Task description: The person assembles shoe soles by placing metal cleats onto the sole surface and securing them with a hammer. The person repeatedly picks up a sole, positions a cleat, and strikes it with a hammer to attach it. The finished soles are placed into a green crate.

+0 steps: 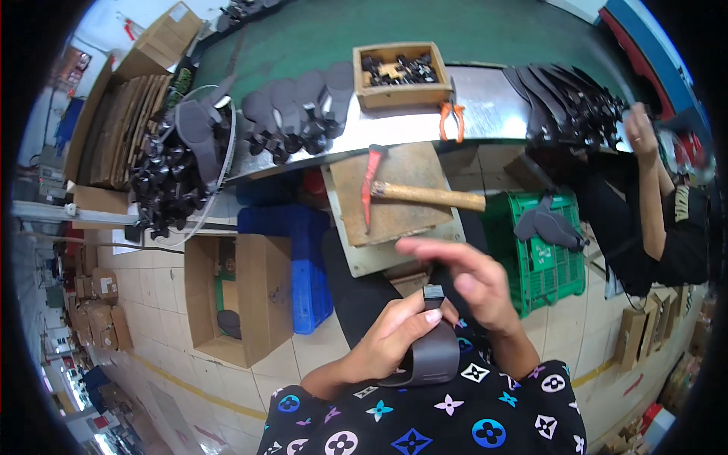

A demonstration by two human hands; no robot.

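Observation:
In my left hand [392, 334] is a dark grey shoe sole with a black heel [436, 353], held close to my lap. The sole curves downward and the small square heel end points up past my fingers. My right hand [481, 288] is raised just beside that heel end, its fingers stretched out and the palm turned toward it. I see nothing in the right hand. Ahead of my hands a hammer [425, 195] with a red head and wooden handle lies on a worn, board-like block [409, 163].
On the bench stand a wooden box [402, 97] of small black parts, orange-handled pliers [452, 121] and rows of heeled soles [303, 102]. A green crate [542, 265], a blue crate [307, 280] and a cardboard box [265, 303] flank me. A co-worker's arm [650, 197] reaches in at right.

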